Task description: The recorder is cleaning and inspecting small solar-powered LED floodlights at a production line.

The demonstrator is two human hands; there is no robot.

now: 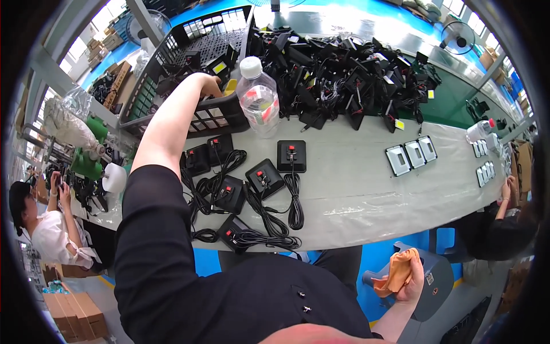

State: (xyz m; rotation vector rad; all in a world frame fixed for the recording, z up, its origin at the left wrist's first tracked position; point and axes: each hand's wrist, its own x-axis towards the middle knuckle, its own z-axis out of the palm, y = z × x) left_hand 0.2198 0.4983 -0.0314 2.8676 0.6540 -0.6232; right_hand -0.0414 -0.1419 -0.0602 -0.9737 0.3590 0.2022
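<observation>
Crate (pixel 172 69) of black plastic stands at the bench's (pixel 355 189) far left corner, and the person's left hand (pixel 209 85) reaches over its near wall into it. That hand is curled down among black lamp units (pixel 220 66) with yellow faces inside the crate; whether it grips one cannot be told, since the fingers are hidden behind the wall. Just right of the crate stands a clear bottle (pixel 258 97) with a white cap. Behind the bottle, along the far edge, lies a heap (pixel 349 74) of black units with tangled cables. On the near left part of the bench lie six black square units (pixel 263 178) with red switches, their cords (pixel 295 200) coiled beside them. Toward the right edge three white-faced panels (pixel 411 155) lie in a row, with smaller ones (pixel 486 172) beyond. The right hand (pixel 409 281) hangs below the near edge, off the bench, closed around an orange cloth (pixel 395 274). Another person (pixel 48 229) sits past the left end, and a third (pixel 504 218) sits at the right end.
</observation>
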